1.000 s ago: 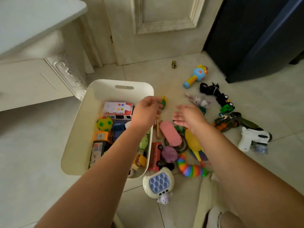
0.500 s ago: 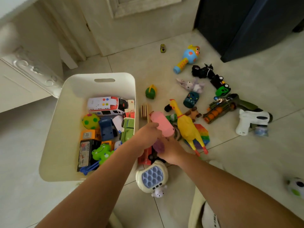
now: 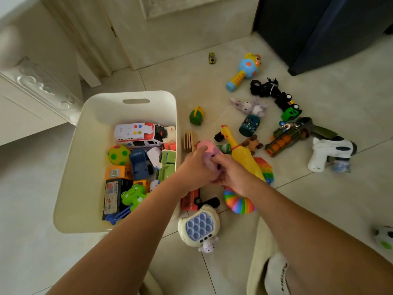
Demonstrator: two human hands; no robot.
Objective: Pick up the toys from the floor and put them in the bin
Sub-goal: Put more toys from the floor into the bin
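A white bin (image 3: 89, 145) sits on the tiled floor at left, holding several toys, among them a white ambulance (image 3: 138, 134) and a green frog (image 3: 133, 195). Right of the bin's rim, my left hand (image 3: 195, 167) and my right hand (image 3: 232, 175) meet over a pink oval toy (image 3: 205, 145) and a purple round toy (image 3: 210, 163). Both hands curl around the purple toy, and my left thumb presses against the pink one. A yellow rubber chicken (image 3: 240, 153) lies just right of my hands.
Loose toys cover the floor to the right: a rainbow slug (image 3: 238, 202), a pop-button game (image 3: 198, 227), a red bus (image 3: 190, 199), a white toy gun (image 3: 327, 154), a blue microphone (image 3: 244, 71), black and green vehicles (image 3: 285, 103). A white cabinet (image 3: 32, 92) stands at left, dark furniture (image 3: 319, 28) behind.
My left hand came out from over the bin and both hands dropped onto the pink and purple toys. The camera tilted downward, and the purple toy now sits higher, between my hands.
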